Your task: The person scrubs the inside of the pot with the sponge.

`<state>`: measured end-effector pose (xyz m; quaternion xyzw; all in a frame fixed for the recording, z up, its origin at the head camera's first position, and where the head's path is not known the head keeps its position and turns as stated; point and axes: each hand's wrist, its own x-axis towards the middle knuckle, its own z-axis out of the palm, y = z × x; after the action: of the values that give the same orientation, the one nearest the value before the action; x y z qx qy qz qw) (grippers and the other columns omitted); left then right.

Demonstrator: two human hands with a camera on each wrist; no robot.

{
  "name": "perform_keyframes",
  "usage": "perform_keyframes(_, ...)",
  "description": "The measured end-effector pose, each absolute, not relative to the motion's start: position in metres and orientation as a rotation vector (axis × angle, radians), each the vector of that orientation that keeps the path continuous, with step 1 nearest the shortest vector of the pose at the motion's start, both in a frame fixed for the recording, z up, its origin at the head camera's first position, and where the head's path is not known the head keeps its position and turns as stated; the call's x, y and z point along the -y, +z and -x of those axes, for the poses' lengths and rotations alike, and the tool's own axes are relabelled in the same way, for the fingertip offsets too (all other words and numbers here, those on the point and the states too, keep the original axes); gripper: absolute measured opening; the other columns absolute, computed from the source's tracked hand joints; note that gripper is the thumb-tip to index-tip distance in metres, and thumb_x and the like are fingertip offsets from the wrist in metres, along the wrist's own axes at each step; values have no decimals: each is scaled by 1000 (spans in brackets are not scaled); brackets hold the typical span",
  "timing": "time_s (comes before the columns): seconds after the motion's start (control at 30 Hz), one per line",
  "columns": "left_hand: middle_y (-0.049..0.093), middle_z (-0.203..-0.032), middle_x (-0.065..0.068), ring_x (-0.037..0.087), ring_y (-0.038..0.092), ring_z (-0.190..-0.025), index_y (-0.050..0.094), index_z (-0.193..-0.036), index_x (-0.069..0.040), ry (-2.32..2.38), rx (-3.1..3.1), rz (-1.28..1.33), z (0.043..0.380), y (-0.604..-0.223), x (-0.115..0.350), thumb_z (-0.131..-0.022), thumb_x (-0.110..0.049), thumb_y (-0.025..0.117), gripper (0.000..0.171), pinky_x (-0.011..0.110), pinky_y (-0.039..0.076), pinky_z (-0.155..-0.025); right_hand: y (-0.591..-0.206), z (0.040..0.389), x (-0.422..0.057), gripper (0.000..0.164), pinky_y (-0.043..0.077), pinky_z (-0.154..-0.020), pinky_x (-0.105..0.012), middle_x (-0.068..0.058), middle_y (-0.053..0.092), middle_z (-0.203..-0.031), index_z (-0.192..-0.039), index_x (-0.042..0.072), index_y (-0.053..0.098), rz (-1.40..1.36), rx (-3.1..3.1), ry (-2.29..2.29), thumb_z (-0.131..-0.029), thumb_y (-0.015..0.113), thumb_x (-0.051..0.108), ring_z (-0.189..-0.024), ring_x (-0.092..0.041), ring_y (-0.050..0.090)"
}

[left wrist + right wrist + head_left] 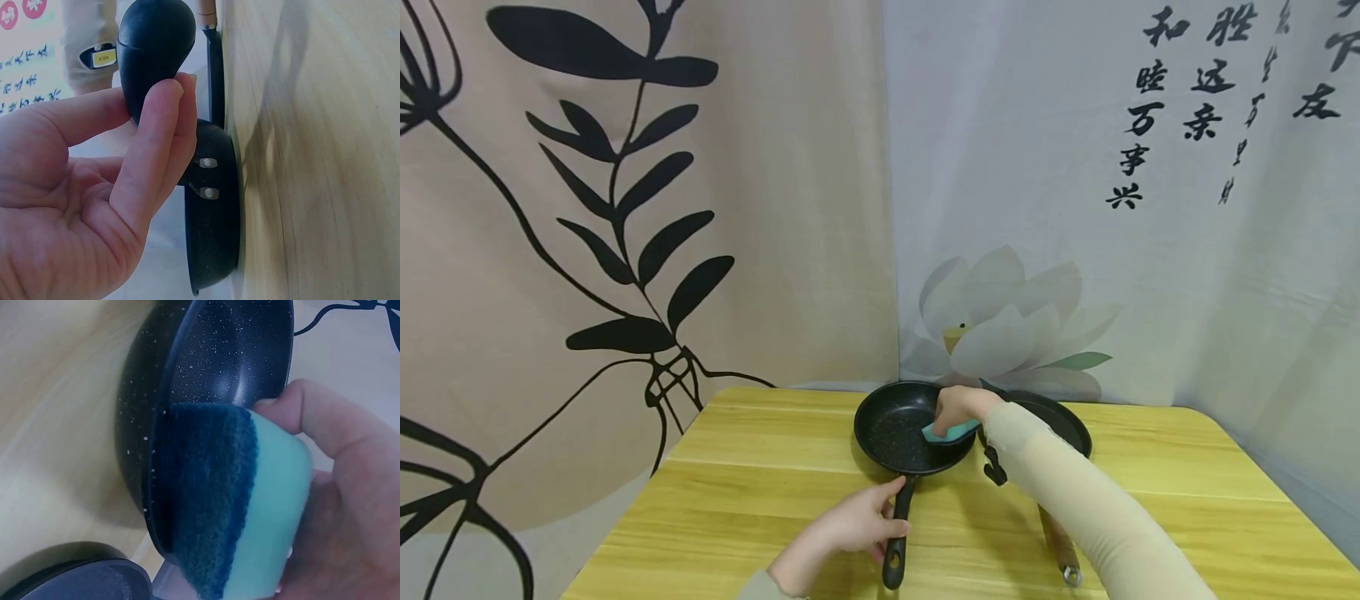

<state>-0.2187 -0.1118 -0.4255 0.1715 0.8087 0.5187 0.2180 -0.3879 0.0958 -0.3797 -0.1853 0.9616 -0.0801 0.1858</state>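
Observation:
A black speckled frying pan [887, 429] rests on the wooden table, its handle pointing toward me. My left hand [859, 518] grips the black handle [894, 560]. In the left wrist view, thumb and fingers close on that handle [156, 44] from both sides, and two rivets [208, 162] show on the pan's wall. Over the pan's right side, my right hand [962, 404] holds a sponge [955, 432]. The right wrist view shows its pale green foam [275, 506] in the fingers and its dark scouring layer [209, 481] facing the pan's inner wall.
Right of the frying pan lies a second dark pan [1066, 423], partly hidden by my right sleeve [1075, 492]. Its brown handle [1060, 542] points toward me. A printed curtain [805, 250] hangs right behind the table's [760, 467] back edge.

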Motion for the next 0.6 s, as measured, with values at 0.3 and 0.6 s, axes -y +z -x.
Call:
perform_keyframes(0.3, 58, -77, 10, 16, 57, -50, 29, -149, 5, 1447, -2243, -486, 218, -425, 111, -91, -4, 66, 69, 43, 56, -49, -376, 385, -97, 24, 50, -79, -34, 5, 65, -97, -97, 17, 73, 530, -2691, -226, -76, 71, 26, -83, -14, 54)
perform_keyframes(0.6, 58, -79, 11, 17, 57, -51, 30, -149, 4, 1436, -2243, -471, 219, -425, 111, -92, -4, 65, 68, 42, 56, -49, -375, 381, -97, 18, 49, -74, -33, 6, 64, -95, -92, 17, 73, 554, -2672, -213, -76, 70, 25, -80, -15, 53)
